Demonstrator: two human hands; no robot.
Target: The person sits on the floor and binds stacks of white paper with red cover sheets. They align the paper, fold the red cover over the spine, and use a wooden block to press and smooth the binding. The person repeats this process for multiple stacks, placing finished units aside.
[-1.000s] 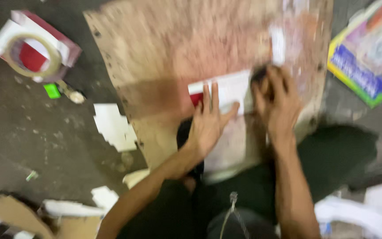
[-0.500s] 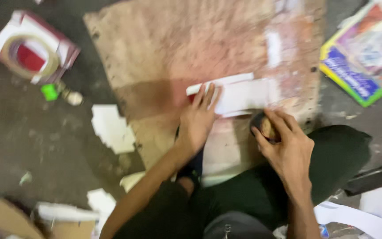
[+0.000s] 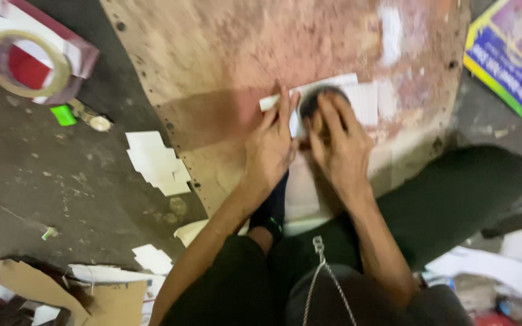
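Pressing flat, fingers spread, the left hand [image 3: 270,148] pins a white paper sheet [image 3: 364,99]; the right hand [image 3: 339,148] grips a dark round object [image 3: 312,99].

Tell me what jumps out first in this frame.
Two bare hands meet mid-frame on a worn board: the left hand lies flat on a white paper strip, the right hand covers a dark round thing on it. At top left, a tape roll sits on a red-and-white box, and white scraps lie on the dark floor.
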